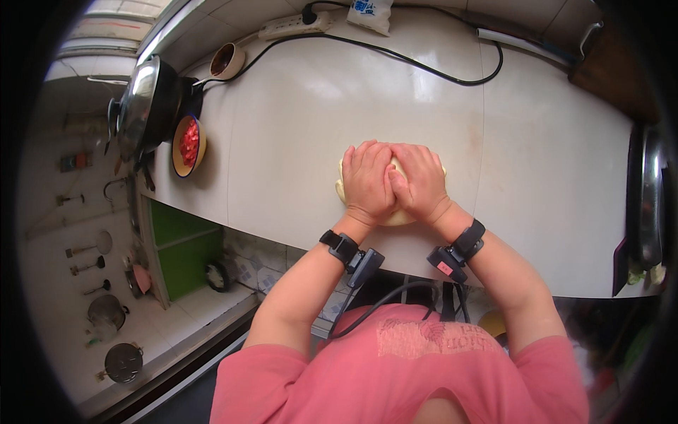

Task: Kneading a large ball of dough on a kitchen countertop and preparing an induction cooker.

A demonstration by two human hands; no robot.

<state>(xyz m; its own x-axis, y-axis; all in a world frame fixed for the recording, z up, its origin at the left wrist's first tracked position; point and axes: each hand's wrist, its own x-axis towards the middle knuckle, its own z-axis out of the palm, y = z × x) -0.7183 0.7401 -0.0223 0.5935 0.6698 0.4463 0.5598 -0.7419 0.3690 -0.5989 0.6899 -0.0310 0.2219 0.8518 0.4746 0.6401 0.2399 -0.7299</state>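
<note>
A lump of pale yellow dough (pixel 399 218) lies on the white countertop (pixel 318 100), mostly hidden under my two hands. My left hand (pixel 368 180) is curved over its left part, palm down, with the fingers pointing away from me. Over the right part, my right hand (pixel 422 177) grips the dough in the same way. The hands meet in the middle, with the thumbs close together. Dough shows at the outer sides, in a small gap between the hands and below the wrists.
At left stand a bowl of diced red food (pixel 189 140), a lidded black wok (pixel 151 108) and a small pot (pixel 226 61) with dark contents. A black cable (pixel 386 51) runs from a power strip (pixel 294 25) beside a white bag (pixel 369 15). A dark pan (pixel 649 196) stands far right.
</note>
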